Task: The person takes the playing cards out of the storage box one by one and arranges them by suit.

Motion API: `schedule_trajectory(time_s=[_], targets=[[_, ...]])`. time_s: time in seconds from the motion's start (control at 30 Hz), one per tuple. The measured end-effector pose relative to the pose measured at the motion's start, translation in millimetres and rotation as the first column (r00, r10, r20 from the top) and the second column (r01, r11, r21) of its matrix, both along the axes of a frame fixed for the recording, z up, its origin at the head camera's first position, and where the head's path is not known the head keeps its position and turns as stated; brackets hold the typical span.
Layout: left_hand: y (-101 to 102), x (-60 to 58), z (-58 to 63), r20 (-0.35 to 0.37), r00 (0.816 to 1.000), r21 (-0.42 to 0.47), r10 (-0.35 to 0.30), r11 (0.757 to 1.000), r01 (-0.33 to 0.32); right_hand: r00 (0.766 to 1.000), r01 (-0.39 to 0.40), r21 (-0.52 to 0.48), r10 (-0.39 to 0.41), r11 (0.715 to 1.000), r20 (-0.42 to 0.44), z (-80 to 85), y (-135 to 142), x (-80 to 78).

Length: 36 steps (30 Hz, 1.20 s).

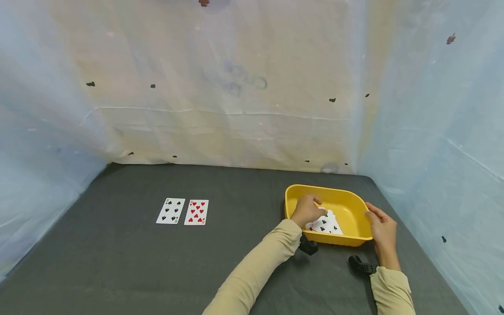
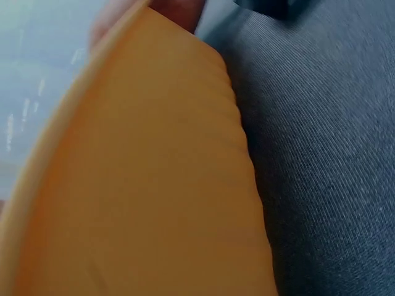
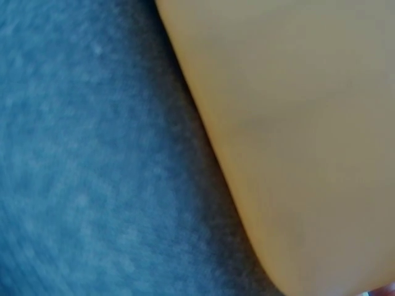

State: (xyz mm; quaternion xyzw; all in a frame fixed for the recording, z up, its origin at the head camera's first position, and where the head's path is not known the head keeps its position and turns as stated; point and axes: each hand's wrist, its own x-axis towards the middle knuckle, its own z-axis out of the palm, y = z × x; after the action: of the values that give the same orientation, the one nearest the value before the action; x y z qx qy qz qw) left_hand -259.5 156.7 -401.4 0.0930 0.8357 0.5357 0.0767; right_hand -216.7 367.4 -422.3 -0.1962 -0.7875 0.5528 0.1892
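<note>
In the head view my left hand (image 1: 308, 211) reaches over the left side of a yellow plastic tray (image 1: 356, 218), thumb and fingers pinching at the playing cards (image 1: 328, 224) inside. Black clubs show on the top cards, which overlap in a loose pile; part of the pile is behind the hand. At the tray's right end, my right hand (image 1: 383, 229) grips the rim, thumb on the inner side. The tray's outer wall (image 2: 154, 160) fills much of the left wrist view. A blurred tray wall (image 3: 308, 154) fills the right part of the right wrist view.
Two face-up cards lie side by side farther left on the dark cloth (image 1: 118, 253): a spades card (image 1: 171, 211) and a hearts card (image 1: 196, 212). Pale sheeting (image 1: 236, 140) hangs behind the table and along both sides. A black wrist strap (image 1: 362, 265) is by the right sleeve.
</note>
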Motion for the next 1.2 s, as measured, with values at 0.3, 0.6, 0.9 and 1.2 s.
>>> schedule_trajectory(time_s=[0.3, 0.6, 0.9, 1.2], targets=[[8.2, 0.8, -1.7, -0.068, 0.995, -0.235, -0.067, 0.971, 0.050, 1.000, 0.010, 0.003, -0.010, 1.000, -0.004, -3.3, 0.2, -3.3], [14.3, -5.6, -10.9, -0.085, 0.992, -0.468, -0.096, 0.882, 0.045, 1.000, 0.003, -0.016, -0.003, 1.000, -0.014, -2.4, 0.5, -2.6], [16.8, -4.9, -11.7, -0.060, 0.993, -0.560, -0.106, 0.827, 0.054, 1.000, -0.003, -0.005, 0.002, 1.000, -0.014, -2.1, 0.2, -0.6], [18.2, -5.0, -12.4, -0.042, 0.996, -0.564, -0.075, 0.825, 0.039, 1.000, -0.008, -0.017, 0.008, 1.000, -0.015, -2.5, 1.2, -1.0]])
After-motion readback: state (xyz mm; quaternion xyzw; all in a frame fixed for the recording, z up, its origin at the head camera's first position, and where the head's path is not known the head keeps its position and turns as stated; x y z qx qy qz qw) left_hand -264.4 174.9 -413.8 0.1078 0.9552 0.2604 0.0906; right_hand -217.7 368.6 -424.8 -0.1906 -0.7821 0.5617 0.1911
